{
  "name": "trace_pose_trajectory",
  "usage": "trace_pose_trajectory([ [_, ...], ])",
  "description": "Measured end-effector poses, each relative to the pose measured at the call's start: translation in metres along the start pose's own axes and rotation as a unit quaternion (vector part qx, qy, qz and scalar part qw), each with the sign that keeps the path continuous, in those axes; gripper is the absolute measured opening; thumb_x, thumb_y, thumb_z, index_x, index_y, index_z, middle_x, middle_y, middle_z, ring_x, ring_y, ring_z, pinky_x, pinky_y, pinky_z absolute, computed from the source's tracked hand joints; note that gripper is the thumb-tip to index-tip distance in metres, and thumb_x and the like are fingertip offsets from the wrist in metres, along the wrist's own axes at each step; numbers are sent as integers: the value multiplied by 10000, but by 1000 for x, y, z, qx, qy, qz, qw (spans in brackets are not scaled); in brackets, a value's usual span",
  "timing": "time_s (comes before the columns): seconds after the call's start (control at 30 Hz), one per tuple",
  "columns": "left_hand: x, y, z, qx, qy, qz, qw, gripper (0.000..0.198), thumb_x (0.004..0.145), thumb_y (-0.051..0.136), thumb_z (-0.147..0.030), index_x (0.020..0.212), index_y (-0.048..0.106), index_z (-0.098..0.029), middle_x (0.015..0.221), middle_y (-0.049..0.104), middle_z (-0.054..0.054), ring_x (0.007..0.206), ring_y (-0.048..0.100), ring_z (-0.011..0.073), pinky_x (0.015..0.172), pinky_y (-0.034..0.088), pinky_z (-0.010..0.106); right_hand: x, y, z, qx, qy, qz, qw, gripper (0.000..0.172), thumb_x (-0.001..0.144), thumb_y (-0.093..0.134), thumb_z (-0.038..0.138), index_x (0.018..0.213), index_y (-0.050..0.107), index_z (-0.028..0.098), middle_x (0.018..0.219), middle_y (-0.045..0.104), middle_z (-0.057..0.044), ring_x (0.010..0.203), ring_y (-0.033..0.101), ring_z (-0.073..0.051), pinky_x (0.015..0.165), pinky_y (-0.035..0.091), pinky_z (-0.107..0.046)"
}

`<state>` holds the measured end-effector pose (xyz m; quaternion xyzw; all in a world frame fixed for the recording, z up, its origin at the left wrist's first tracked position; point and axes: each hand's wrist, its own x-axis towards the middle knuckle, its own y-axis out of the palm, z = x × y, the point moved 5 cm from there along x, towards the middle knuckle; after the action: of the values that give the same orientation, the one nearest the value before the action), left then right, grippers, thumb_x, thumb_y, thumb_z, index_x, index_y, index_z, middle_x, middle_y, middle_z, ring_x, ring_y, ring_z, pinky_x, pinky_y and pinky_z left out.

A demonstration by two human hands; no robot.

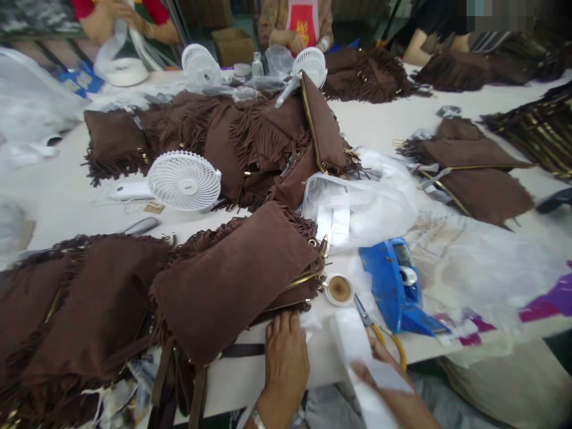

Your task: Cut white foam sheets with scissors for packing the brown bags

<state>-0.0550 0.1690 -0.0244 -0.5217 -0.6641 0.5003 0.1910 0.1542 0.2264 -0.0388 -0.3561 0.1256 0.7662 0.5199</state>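
Observation:
My left hand [286, 360] lies palm down, fingers stretched forward, at the lower edge of a brown fringed bag [236, 277]. The fingertips touch that edge or slip just under it. This bag rests on other brown bags and has gold zippers. In my right hand [388, 375] is a white paper strip [353, 357], pinched between the fingers and hanging toward my lap. Right beside that hand are scissors [367, 320] with yellow-orange handles, partly hidden by it. A small round tub [339, 289] with brown contents stands between the bag and a blue tape dispenser [393, 286].
White fans [184, 180] stand among piled brown fringed bags [259, 137] across the table. A clear plastic bag [375, 202] sits mid-table. More bags [482, 190] lie at the right. Co-workers [297, 27] sit at the far side. The table's front edge runs below my hands.

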Motion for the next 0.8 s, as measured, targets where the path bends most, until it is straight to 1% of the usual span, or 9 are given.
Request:
trace_pose_trajectory([
  [0.07, -6, 2, -1, 14, 16, -26, 999, 381, 908, 363, -165, 1271, 476, -169, 1199, 580, 117, 1146, 501, 289, 964, 418, 483, -1, 4, -4, 62, -5, -14, 998, 412, 493, 836, 385, 842, 704, 211, 933, 744, -91, 870, 663, -309, 762, 531, -366],
  [0.1, -9, 4, -1, 19, 23, -39, 999, 392, 908, 366, -170, 1290, 456, -151, 1211, 572, 124, 1143, 497, 290, 964, 418, 481, -2, 6, -6, 96, -5, -19, 995, 446, 485, 846, 361, 880, 704, 212, 948, 743, -90, 883, 665, -310, 755, 531, -360],
  [0.2, -17, 6, -2, 39, 39, -83, 995, 465, 910, 383, -198, 1362, 359, -93, 1221, 559, 151, 1128, 496, 291, 987, 404, 483, -11, 14, -13, 200, 4, 13, 980, 534, 604, 803, 380, 1096, 661, 230, 998, 736, -73, 906, 673, -282, 777, 521, -352],
  [0.27, -23, 7, -2, 57, 48, -115, 991, 494, 915, 391, -221, 1382, 327, -73, 1233, 550, 161, 1138, 492, 293, 1022, 380, 491, -19, 20, -17, 237, 12, 44, 971, 539, 644, 787, 402, 1136, 649, 232, 981, 738, -66, 880, 679, -262, 763, 521, -338],
  [0.37, -31, 9, -4, 80, 63, -158, 982, 487, 923, 392, -240, 1382, 340, -86, 1295, 517, 159, 1197, 463, 294, 1060, 353, 495, -28, 29, -24, 257, 17, 56, 965, 489, 622, 819, 398, 1052, 692, 203, 846, 739, -48, 748, 676, -210, 662, 519, -275],
  [0.47, -37, 11, -4, 96, 68, -188, 975, 479, 928, 392, -252, 1379, 355, -94, 1307, 513, 154, 1196, 472, 285, 1056, 372, 485, -30, 38, -34, 295, 22, 57, 954, 451, 609, 829, 411, 971, 702, 175, 633, 681, -3, 537, 608, -140, 511, 471, -219],
  [0.53, -40, 14, -3, 108, 68, -202, 971, 475, 932, 390, -264, 1377, 363, -102, 1331, 500, 152, 1200, 475, 282, 1052, 385, 479, -29, 39, -39, 292, 15, 51, 955, 467, 598, 831, 416, 970, 693, 169, 581, 658, 10, 478, 576, -127, 457, 444, -211],
  [0.67, -44, 22, -4, 143, 78, -219, 962, 462, 940, 384, -263, 1383, 369, -130, 1369, 488, 137, 1273, 429, 280, 1090, 350, 502, -23, 29, -46, 246, -5, 7, 969, 494, 595, 817, 427, 1005, 686, 185, 689, 711, -10, 543, 635, -168, 492, 488, -244],
  [0.8, -47, 32, -4, 177, 86, -223, 955, 539, 930, 422, -316, 1421, 302, -129, 1445, 424, 153, 1342, 361, 290, 1112, 323, 531, -16, 24, -50, 237, -15, 16, 971, 498, 585, 816, 444, 989, 694, 180, 821, 741, -36, 664, 679, -207, 574, 526, -273],
])
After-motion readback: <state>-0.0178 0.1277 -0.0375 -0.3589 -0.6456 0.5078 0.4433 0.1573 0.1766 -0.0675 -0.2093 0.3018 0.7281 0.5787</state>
